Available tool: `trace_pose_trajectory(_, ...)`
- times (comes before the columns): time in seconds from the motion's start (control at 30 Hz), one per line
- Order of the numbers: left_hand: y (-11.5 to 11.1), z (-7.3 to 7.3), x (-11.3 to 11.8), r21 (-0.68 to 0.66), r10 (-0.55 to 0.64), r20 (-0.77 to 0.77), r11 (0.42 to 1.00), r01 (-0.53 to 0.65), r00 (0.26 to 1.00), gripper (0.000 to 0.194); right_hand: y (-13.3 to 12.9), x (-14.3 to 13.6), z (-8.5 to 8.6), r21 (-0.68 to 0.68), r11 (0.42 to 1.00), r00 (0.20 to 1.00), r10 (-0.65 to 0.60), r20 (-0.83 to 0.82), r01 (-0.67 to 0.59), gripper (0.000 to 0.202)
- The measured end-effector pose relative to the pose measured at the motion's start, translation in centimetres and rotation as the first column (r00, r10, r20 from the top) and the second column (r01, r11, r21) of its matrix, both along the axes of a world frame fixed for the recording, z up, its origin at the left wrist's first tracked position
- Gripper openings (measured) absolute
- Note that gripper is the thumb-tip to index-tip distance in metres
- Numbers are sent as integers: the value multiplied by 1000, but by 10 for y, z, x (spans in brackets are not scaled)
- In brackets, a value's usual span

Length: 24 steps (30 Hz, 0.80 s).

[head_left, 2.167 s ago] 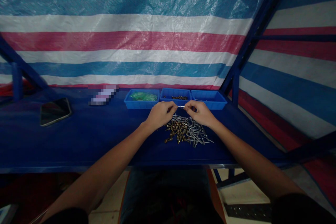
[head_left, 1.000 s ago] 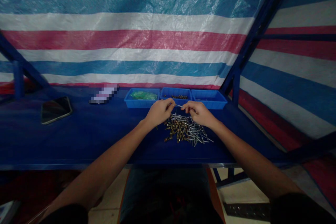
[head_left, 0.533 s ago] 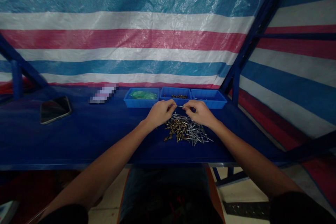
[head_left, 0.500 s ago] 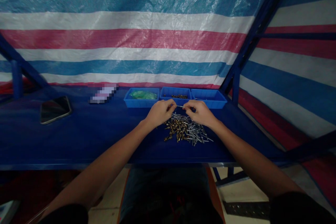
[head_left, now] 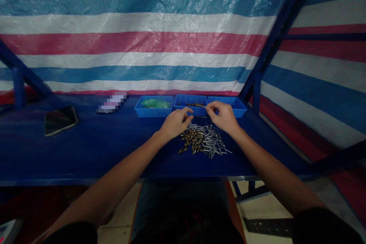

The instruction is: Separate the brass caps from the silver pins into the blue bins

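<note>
- A dark phone point(head_left: 61, 120) lies flat on the blue bench point(head_left: 114, 152).
- The left tray point(head_left: 153, 113) holds green material point(head_left: 156, 103).
- The left hand point(head_left: 175, 122) has thumb and forefinger slightly parted; whether they grip the thin rod point(head_left: 200, 117) just beside them, I cannot tell.
- The middle tray point(head_left: 183, 111) holds small brownish pieces point(head_left: 195, 104).
- Brass parts point(head_left: 193, 140) are heaped on the bench, touching silver pins point(head_left: 213, 143).
- The right hand point(head_left: 222, 115) pinches a light sliver point(head_left: 204, 107) before the right tray point(head_left: 239, 113).

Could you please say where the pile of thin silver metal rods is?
In the head view, the pile of rods lies right of centre, beside the brassy metal pieces, below the right hand.
</note>
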<state>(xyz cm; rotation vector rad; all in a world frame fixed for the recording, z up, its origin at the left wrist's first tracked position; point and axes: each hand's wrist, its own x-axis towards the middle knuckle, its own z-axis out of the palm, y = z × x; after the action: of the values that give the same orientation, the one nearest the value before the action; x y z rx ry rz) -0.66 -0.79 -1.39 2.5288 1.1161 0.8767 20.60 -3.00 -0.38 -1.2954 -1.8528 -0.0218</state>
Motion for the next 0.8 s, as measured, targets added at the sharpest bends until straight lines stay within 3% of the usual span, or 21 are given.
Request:
trace_pose_trajectory(0.07, 1, -3, 0, 15, -3, -26, 1000, 3, 1000, 24, 9, 17, -1, 81, 981, 984, -170, -57, 175, 18)
trace_pose_trajectory(0.13, 3, -7, 0, 41, -20, -83, 999, 24, 996, 26, 16, 35, -4, 162, 919, 932, -351, -85, 361, 23)
trace_pose_trajectory(0.23, 4, -11, -1, 43, -61, -182, 997, 69, 981, 27, 21, 48, -9, 160, 881, 896, -436, -88, 445, 32)
trace_pose_trajectory(0.33, 5, -11, -3, -8, -60, -246, 998, 59, 968, 19, 16, 35, -9, 146, 924, 935, -346, -72, 353, 25)
trace_pose_trajectory(0.5, 8, -6, -6, -26, 13, -266, 999, -21, 964, 13, 2, -3, -5, 85, 994, 998, -67, 10, 66, 14)
trace_pose_trajectory(0.7, 8, -2, -5, 47, 24, -142, 999, -18, 990, 12, -3, -11, -11, -97, 982, 983, 169, 72, -161, 14)
trace_pose_trajectory(0.8, 4, 1, -3, 64, 11, -108, 998, -4, 994, 16, -4, -11, -12, -115, 962, 962, 260, 88, -250, 14)
